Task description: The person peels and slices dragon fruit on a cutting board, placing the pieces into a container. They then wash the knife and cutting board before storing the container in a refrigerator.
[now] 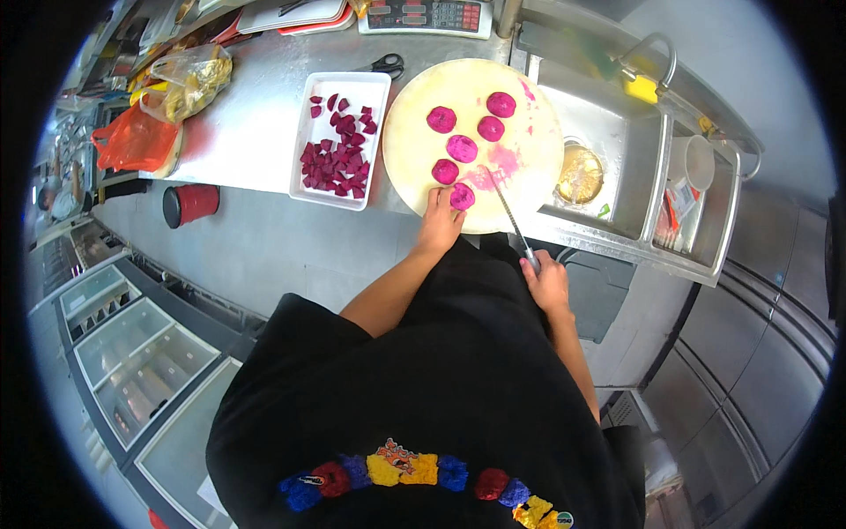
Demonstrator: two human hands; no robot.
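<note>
My left hand (440, 221) has its fingertips on the nearest round magenta produce piece (462, 196), steadying it against a round cream cutting board (413, 112). I cannot tell whether it is dragon fruit or beet. In my right hand (547, 283) is a long narrow knife (506, 202) by its handle, its blade reaching over the board's front right part, apart from the piece. Several similar rounds, such as one middle magenta piece (462, 149), lie further back, beside magenta juice stains. Left of the board, a white tray (297, 149) holds many dark magenta chunks (337, 165).
Black-handled scissors (388, 65) lie behind the tray, and a scale (426, 18) stands at the back. At right is a steel sink (621, 145) with a metal bowl (580, 174). Plastic bags (139, 135) sit on the left counter; a red stool (192, 205) stands below.
</note>
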